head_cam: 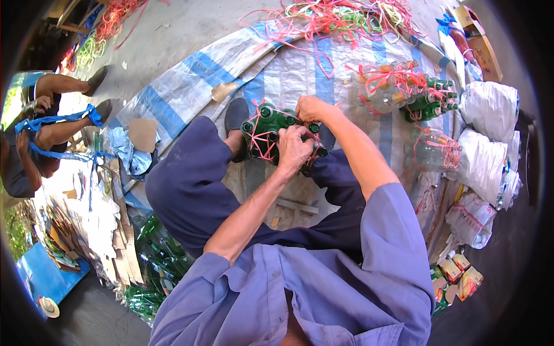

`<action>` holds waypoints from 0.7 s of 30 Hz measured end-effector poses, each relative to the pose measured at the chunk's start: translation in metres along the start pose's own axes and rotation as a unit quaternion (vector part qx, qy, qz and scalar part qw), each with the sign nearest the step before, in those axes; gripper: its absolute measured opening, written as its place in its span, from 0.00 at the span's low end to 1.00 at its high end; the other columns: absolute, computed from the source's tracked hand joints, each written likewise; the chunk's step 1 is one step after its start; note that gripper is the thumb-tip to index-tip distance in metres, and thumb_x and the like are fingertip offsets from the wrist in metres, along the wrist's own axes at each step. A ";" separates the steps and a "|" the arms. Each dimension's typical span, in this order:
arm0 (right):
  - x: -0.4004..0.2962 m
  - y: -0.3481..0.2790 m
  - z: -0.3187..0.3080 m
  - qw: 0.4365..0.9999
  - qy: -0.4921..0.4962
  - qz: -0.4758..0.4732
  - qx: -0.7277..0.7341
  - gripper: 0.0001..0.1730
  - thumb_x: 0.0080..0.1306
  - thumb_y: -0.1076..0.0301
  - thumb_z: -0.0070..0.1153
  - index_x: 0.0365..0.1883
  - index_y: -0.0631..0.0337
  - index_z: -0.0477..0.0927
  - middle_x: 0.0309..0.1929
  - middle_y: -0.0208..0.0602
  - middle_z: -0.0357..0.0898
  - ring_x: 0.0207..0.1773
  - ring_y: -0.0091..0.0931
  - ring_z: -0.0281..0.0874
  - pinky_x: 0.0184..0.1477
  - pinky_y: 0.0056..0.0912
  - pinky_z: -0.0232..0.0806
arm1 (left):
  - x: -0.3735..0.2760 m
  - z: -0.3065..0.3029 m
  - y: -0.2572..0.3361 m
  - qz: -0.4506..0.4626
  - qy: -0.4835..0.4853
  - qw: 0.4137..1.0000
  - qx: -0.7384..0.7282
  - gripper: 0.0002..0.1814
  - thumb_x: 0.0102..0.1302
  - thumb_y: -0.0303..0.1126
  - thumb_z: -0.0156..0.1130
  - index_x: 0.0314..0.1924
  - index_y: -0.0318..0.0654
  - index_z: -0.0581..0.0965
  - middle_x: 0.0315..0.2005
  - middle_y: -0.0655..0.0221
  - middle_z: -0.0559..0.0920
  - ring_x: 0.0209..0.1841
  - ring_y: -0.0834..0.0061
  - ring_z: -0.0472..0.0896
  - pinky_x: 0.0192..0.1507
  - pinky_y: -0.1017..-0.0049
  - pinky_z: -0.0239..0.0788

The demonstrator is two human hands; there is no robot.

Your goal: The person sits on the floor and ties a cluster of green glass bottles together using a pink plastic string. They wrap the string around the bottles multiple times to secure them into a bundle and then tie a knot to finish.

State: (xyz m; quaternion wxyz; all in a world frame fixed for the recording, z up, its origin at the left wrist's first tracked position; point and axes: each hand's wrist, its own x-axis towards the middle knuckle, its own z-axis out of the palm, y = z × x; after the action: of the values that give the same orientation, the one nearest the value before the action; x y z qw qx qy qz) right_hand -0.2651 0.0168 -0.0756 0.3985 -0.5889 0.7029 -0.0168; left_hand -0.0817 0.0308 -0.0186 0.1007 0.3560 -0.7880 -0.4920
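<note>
A bundle of green glass bottles point(262, 129) stands upright between my feet, with pink plastic twine point(265, 140) laced around and between the necks. My left hand point(295, 147) rests on the near right part of the bundle, its fingers bent among the bottle necks. At the far right edge of the bundle is my right hand point(309, 109), closed, with the fingertips turned down toward the twine; whether it pinches a strand cannot be made out. The undersides of both hands are hidden.
Tied clear bottles point(376, 86) and green bottles point(426, 108) lie on the striped tarp point(207, 65) at right, near white sacks point(489, 108). Loose twine point(346, 21) heaps at the top. Loose green bottles point(160, 246) and cardboard point(123, 242) lie left. Another person point(26, 142) sits at far left, holding blue strips.
</note>
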 end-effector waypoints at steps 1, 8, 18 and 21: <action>-0.004 -0.003 -0.003 1.000 -0.001 0.020 -0.001 0.09 0.51 0.65 0.55 0.24 0.58 0.85 0.27 0.52 0.81 0.31 0.45 0.81 0.37 0.43 0.73 | 0.001 -0.001 0.000 0.001 0.001 1.000 -0.001 0.07 0.53 0.31 0.62 0.31 0.38 0.82 0.38 0.63 0.84 0.41 0.64 0.76 0.49 0.66 0.64; -0.041 -0.023 -0.031 0.994 0.001 0.111 -0.003 0.18 0.54 0.56 0.60 0.32 0.63 0.86 0.37 0.51 0.84 0.44 0.44 0.83 0.46 0.44 0.75 | 0.003 -0.012 0.006 -0.072 -0.012 0.994 -0.085 0.09 0.57 0.32 0.59 0.34 0.36 0.82 0.26 0.59 0.84 0.30 0.64 0.83 0.36 0.67 0.72; -0.072 -0.041 -0.032 0.987 0.116 0.079 -0.083 0.21 0.59 0.50 0.58 0.35 0.60 0.86 0.40 0.51 0.84 0.46 0.45 0.82 0.50 0.46 0.73 | -0.016 -0.018 0.001 -0.132 0.011 0.969 -0.210 0.05 0.58 0.24 0.61 0.34 0.32 0.81 0.26 0.69 0.82 0.28 0.79 0.77 0.32 0.76 0.69; -0.073 -0.043 -0.030 0.988 0.118 0.062 -0.080 0.19 0.58 0.51 0.59 0.34 0.60 0.86 0.39 0.51 0.84 0.46 0.45 0.83 0.49 0.46 0.74 | -0.030 -0.022 0.005 -0.143 0.022 0.962 -0.231 0.04 0.59 0.22 0.61 0.34 0.32 0.81 0.27 0.71 0.82 0.28 0.83 0.75 0.31 0.80 0.67</action>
State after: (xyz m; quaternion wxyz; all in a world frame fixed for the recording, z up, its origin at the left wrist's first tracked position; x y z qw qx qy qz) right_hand -0.2481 0.0516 0.0060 0.2647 -0.5678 0.7795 -0.0048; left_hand -0.0513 0.0361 0.0026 0.1254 0.4429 -0.5914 -0.6620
